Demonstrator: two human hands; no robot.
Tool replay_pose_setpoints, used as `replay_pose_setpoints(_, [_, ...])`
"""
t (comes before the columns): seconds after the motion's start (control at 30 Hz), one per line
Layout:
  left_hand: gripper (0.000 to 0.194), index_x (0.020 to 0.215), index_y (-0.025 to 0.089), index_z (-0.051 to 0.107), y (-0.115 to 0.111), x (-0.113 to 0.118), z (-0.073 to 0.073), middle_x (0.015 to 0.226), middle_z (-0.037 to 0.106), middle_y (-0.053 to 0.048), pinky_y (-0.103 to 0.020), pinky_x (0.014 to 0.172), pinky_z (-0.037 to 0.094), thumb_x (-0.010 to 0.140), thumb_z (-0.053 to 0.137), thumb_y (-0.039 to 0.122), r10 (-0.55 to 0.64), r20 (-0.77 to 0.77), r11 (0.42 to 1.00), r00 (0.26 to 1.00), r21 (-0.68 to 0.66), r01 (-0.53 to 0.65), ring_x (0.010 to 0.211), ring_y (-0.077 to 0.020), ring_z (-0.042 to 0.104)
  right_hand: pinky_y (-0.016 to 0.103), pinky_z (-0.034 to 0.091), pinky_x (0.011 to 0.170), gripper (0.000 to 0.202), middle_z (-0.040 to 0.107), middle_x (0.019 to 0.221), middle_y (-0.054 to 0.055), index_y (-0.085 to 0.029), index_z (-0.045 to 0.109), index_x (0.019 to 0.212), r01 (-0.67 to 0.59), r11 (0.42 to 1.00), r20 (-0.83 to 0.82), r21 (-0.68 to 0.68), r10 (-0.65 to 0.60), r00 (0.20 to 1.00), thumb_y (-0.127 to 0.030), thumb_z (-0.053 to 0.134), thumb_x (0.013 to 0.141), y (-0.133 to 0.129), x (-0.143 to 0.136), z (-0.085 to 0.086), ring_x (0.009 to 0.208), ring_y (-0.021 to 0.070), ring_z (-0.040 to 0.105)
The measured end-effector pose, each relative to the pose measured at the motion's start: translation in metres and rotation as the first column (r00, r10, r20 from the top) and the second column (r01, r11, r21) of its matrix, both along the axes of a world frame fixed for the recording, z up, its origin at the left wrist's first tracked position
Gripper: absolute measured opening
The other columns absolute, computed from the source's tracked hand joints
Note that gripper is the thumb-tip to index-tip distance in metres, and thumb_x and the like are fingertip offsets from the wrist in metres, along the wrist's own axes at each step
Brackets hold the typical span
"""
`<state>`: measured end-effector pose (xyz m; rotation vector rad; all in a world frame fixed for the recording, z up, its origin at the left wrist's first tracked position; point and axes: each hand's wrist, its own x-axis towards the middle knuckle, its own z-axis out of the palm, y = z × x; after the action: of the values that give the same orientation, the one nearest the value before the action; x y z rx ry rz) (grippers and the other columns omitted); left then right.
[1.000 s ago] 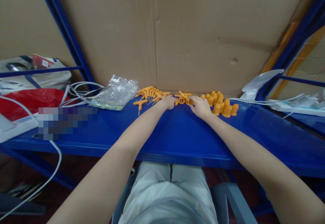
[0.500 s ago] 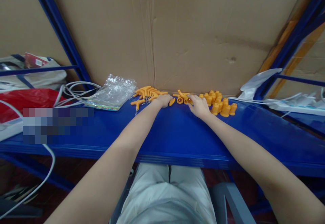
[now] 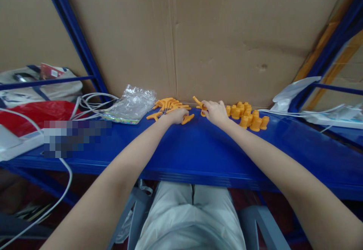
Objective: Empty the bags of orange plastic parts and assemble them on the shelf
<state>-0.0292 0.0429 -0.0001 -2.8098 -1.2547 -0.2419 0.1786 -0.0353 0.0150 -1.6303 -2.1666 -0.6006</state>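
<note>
My left hand (image 3: 178, 116) is closed on an orange branched piece (image 3: 187, 119), close above the blue table (image 3: 193, 151). Left of it lies a pile of similar orange branched pieces (image 3: 167, 104) with small chains. My right hand (image 3: 214, 111) has its fingers closed round an orange ring-shaped piece (image 3: 203, 112); another orange stick-like piece (image 3: 196, 100) pokes out beside the fingertips. To the right of this hand, several orange cylinders with flared bases (image 3: 255, 123) stand upright in a group.
A clear plastic bag (image 3: 138, 102) and white cables (image 3: 93, 102) lie left of the pile. Farther left are a red bag (image 3: 45, 115) and a cloth bag (image 3: 56, 89). A cardboard panel (image 3: 215, 45) rises behind the table. A white power strip (image 3: 334, 119) sits at the right.
My left hand has moved slightly left and toward me, with the branched piece now in it. My right hand has shifted left over the ring-shaped pieces. The camera view has shifted a little.
</note>
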Motion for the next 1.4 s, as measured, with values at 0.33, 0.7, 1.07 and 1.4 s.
replay_pose_setpoints(0.33, [0.032, 0.095, 0.021, 0.070, -0.012, -0.009, -0.020, 0.112, 0.076, -0.004, -0.034, 0.104, 0.051, 0.080, 0.047, 0.005, 0.005, 0.156, 0.999, 0.988, 0.041, -0.011, 0.109, -0.0202, 0.068, 0.048, 0.034, 0.101, 0.050, 0.072, 0.118, 0.023, -0.010, 0.058, 0.140, 0.017, 0.997, 0.252, -0.075, 0.003, 0.968, -0.011, 0.031, 0.098, 0.027, -0.040, -0.014, 0.113, 0.0311, 0.065])
replay_pose_setpoints(0.7, [0.029, 0.092, 0.017, 0.071, -0.012, -0.002, -0.022, 0.110, 0.074, -0.010, -0.036, 0.103, 0.052, 0.081, 0.047, 0.005, 0.005, 0.155, 0.995, 0.988, 0.096, -0.020, 0.109, -0.0232, 0.067, 0.044, 0.037, 0.096, 0.044, 0.068, 0.129, 0.020, -0.018, 0.056, 0.143, 0.091, 0.986, 0.217, -0.142, -0.059, 0.974, -0.021, 0.037, 0.103, 0.016, -0.029, -0.018, 0.119, 0.0308, 0.063])
replay_pose_setpoints(1.07, [0.034, 0.092, 0.019, 0.076, -0.010, -0.008, -0.023, 0.110, 0.077, -0.006, -0.042, 0.112, 0.047, 0.078, 0.049, 0.003, -0.014, 0.224, 0.998, 0.975, 0.064, -0.001, 0.114, -0.0236, 0.068, 0.047, 0.039, 0.096, 0.043, 0.069, 0.129, 0.020, -0.020, 0.058, 0.143, 0.128, 0.983, 0.121, -0.133, -0.112, 0.986, -0.025, 0.043, 0.103, 0.020, -0.016, -0.025, 0.121, 0.0317, 0.060])
replay_pose_setpoints(1.4, [0.037, 0.102, 0.019, 0.076, -0.007, -0.009, -0.024, 0.120, 0.075, -0.007, -0.042, 0.114, 0.046, 0.079, 0.050, 0.004, -0.013, 0.237, 0.997, 0.971, 0.075, -0.005, 0.120, -0.0241, 0.066, 0.057, 0.036, 0.106, 0.051, 0.058, 0.146, 0.021, -0.017, 0.047, 0.152, 0.163, 0.972, -0.061, -0.167, -0.175, 0.983, -0.033, 0.043, 0.103, 0.025, -0.013, -0.030, 0.134, 0.0349, 0.051])
